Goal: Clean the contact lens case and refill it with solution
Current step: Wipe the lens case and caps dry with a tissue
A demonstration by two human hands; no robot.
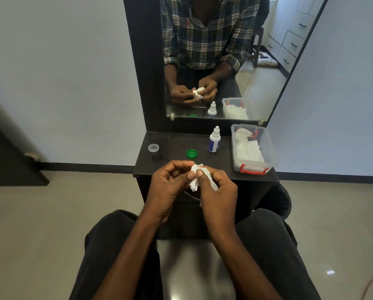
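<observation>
Head view looked down on a seated person whose two hands met just in front of a small dark table (pixel 202 178) under a wall mirror (pixel 224 61). Both the left hand (pixel 170 180) and the right hand (pixel 218 187) had fingers and thumbs curled in, pinching a crumpled white tissue (pixel 195 176) held between them above the table's near edge. Whether the lens case sat inside that tissue I could not tell; it was hidden if so. On the tabletop a green cap (pixel 191 153) lay flat just beyond the hands, and a clear cap (pixel 153 147) rested well apart from it near the left edge. A white solution bottle (pixel 214 140) with a blue label stood upright to the right of the green cap, beside a clear plastic box (pixel 267 156) with red latches that held more white tissues.
</observation>
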